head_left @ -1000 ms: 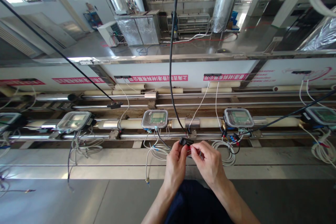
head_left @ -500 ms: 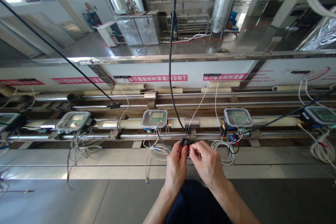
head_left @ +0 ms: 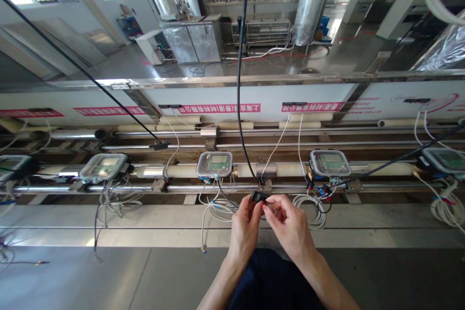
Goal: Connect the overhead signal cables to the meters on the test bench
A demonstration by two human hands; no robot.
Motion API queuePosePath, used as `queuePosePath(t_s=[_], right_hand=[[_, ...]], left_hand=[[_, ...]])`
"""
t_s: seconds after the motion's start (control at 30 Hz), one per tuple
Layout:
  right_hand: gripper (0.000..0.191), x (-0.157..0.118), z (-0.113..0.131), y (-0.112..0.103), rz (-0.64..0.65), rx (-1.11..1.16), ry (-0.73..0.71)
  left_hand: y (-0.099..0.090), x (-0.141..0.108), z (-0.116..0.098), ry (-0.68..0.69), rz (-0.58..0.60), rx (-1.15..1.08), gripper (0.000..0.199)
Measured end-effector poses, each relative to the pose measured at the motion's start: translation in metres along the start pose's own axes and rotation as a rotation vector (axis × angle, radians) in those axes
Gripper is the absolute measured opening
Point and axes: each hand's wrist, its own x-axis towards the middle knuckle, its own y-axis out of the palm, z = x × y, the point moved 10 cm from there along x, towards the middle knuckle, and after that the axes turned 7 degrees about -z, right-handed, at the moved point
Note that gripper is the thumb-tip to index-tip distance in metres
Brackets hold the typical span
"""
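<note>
My left hand (head_left: 247,225) is closed around a small black connector (head_left: 257,196), which hangs at the lower end of a thick black cable (head_left: 239,101). Close against it, my right hand (head_left: 288,220) has its thumb and forefinger bent together at the connector's lower side. What the right fingertips pinch, if anything, is too small to name. Just beyond the hands lies a pale tube with a metal sleeve (head_left: 268,170). A clear-lidded box with a circuit board (head_left: 214,163) stands to the left, and a similar box (head_left: 330,162) to the right.
Coiled grey cables (head_left: 220,206) hang over the front metal ledge (head_left: 163,218), with another coil (head_left: 308,210) right of my hands. Steel rails (head_left: 138,187) run across behind the ledge. A second black cable (head_left: 83,70) slants down at left. A white panel (head_left: 218,93) stands behind.
My right hand's fingers have shifted slightly, with the thumb and forefinger moving a little at the connector. The left hand stays on the connector. The view has moved very slightly.
</note>
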Motion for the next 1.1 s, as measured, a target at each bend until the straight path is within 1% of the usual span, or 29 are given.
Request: queuePosePath(t_s=[0.07, 0.13, 0.17, 0.2, 0.27, 0.3, 0.33, 0.4, 0.5, 0.53, 0.6, 0.7, 0.77, 0.83, 0.93, 1.0, 1.1], right_hand=[[0.019, -0.005, -0.015, 0.006, 0.086, 0.206, 0.132], [0.021, -0.009, -0.024, 0.008, 0.143, 0.361, 0.198], [0.021, -0.011, -0.027, 0.008, 0.153, 0.406, 0.218], [0.021, -0.012, -0.031, 0.008, 0.157, 0.434, 0.237], [0.022, -0.013, -0.040, 0.008, 0.156, 0.465, 0.277], [0.023, -0.014, -0.043, 0.008, 0.152, 0.478, 0.292], [0.024, -0.014, -0.047, 0.008, 0.143, 0.493, 0.302], [0.025, -0.014, -0.051, 0.008, 0.125, 0.530, 0.313], [0.026, -0.015, -0.056, 0.007, 0.106, 0.574, 0.326], [0.026, -0.015, -0.056, 0.006, 0.101, 0.584, 0.330], [0.027, -0.014, -0.058, 0.005, 0.095, 0.601, 0.338], [0.029, -0.013, -0.059, 0.003, 0.089, 0.591, 0.346], [0.030, -0.010, -0.060, -0.002, 0.064, 0.537, 0.323], [0.028, -0.006, -0.057, -0.009, 0.013, 0.467, 0.268], [0.023, 0.002, -0.046, -0.019, -0.053, 0.407, 0.176], [0.020, 0.006, -0.037, -0.020, -0.062, 0.421, 0.136], [0.020, 0.013, -0.026, -0.014, -0.026, 0.518, 0.145]], left_hand=[[0.004, 0.004, 0.005, -0.028, 0.089, -0.066, 0.023], [0.004, 0.010, 0.010, -0.015, 0.167, -0.040, 0.032], [0.001, 0.015, 0.012, 0.018, 0.177, 0.031, 0.039], [-0.003, 0.022, 0.014, 0.064, 0.162, 0.129, 0.045], [-0.008, 0.038, 0.017, 0.157, 0.115, 0.373, 0.047], [-0.006, 0.047, 0.019, 0.186, 0.108, 0.454, 0.047], [-0.001, 0.056, 0.021, 0.208, 0.117, 0.504, 0.047], [0.016, 0.072, 0.027, 0.240, 0.169, 0.549, 0.046], [0.041, 0.092, 0.039, 0.256, 0.245, 0.598, 0.034], [0.045, 0.097, 0.043, 0.254, 0.253, 0.614, 0.029], [0.048, 0.103, 0.051, 0.247, 0.250, 0.635, 0.022], [0.041, 0.101, 0.052, 0.250, 0.229, 0.627, 0.021], [0.030, 0.096, 0.045, 0.260, 0.200, 0.594, 0.026], [0.015, 0.093, 0.035, 0.254, 0.150, 0.546, 0.028], [-0.009, 0.094, 0.022, 0.181, 0.059, 0.443, 0.019], [-0.020, 0.095, 0.014, 0.117, 0.020, 0.344, 0.024], [-0.026, 0.092, 0.000, 0.049, -0.002, 0.185, 0.033]])
